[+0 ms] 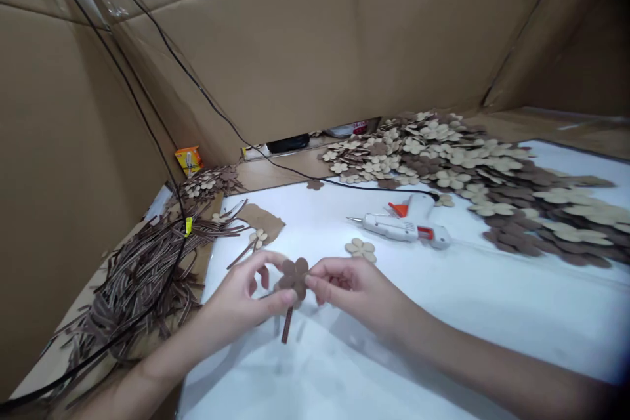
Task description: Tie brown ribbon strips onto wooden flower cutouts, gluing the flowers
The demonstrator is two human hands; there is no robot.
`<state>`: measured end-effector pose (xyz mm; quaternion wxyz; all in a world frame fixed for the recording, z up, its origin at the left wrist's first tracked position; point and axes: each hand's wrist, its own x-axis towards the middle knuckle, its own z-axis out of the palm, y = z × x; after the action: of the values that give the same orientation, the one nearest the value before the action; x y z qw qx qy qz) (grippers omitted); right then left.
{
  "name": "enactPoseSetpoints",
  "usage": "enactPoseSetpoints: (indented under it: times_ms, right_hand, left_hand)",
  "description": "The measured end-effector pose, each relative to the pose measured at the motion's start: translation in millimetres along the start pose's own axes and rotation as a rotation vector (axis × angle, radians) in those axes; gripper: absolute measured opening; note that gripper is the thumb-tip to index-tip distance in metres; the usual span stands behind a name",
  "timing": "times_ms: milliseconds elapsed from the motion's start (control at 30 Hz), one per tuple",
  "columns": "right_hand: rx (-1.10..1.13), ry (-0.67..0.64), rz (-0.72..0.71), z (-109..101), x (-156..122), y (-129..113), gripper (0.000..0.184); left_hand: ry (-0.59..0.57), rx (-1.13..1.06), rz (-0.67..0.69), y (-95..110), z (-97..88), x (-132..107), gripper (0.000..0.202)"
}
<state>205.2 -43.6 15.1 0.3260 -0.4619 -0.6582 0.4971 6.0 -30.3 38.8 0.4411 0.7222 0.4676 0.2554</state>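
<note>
Bright, even light; soft shadows lie on the white sheet [443, 321] beneath the left hand [236, 302] and right hand [354, 289]. The frame darkens toward 2 o'clock; cardboard walls [275, 46] bow at the edges.

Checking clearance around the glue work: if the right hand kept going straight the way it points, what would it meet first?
The brown cut-out flower, which the right hand already seems to touch at its fingertips. Just beyond that lies the left hand, though depth is hard to judge from this view.
</note>
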Motion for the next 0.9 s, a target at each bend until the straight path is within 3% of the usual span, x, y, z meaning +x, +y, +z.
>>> enactPoseSetpoints:
  times_ms: [133,233,333,400,533,600,700,900]
  right_hand:
    - [-0.044,-0.065,-0.027,1,-6,-5,0.037]
    - [-0.158,-0.002,-0.068,-9,-6,-12,0.036]
    - [-0.206,0.067,-0.065,-20,-5,-17,0.032]
    - [-0.203,0.076,-0.054,-24,-4,-18,0.032]
    - [-0.223,0.061,-0.078,-28,-6,-18,0.030]
    - [-0.223,0.042,-0.078,-31,-7,-18,0.031]
    - [-0.237,0.020,-0.097,-39,-10,-15,0.032]
    - [-0.195,0.043,-0.139,-53,-16,-5,0.037]
  left_hand:
    - [-0.164,-0.239,-0.065,-1,2.3,2,0.028]
    - [-0.271,-0.070,-0.118,-4,-7.2,6,0.025]
    - [-0.214,0.377,-0.150,-10,-10.6,7,0.020]
    - [-0.136,0.556,-0.139,-13,-7.4,6,0.018]
    - [-0.067,0.585,-0.078,-11,1.3,5,0.032]
    - [-0.095,0.578,-0.077,-9,3.6,7,0.035]
    - [-0.153,0.647,-0.081,-5,6.0,10,0.024]
    - [-0.148,0.633,0.085,4,9.1,14,0.010]
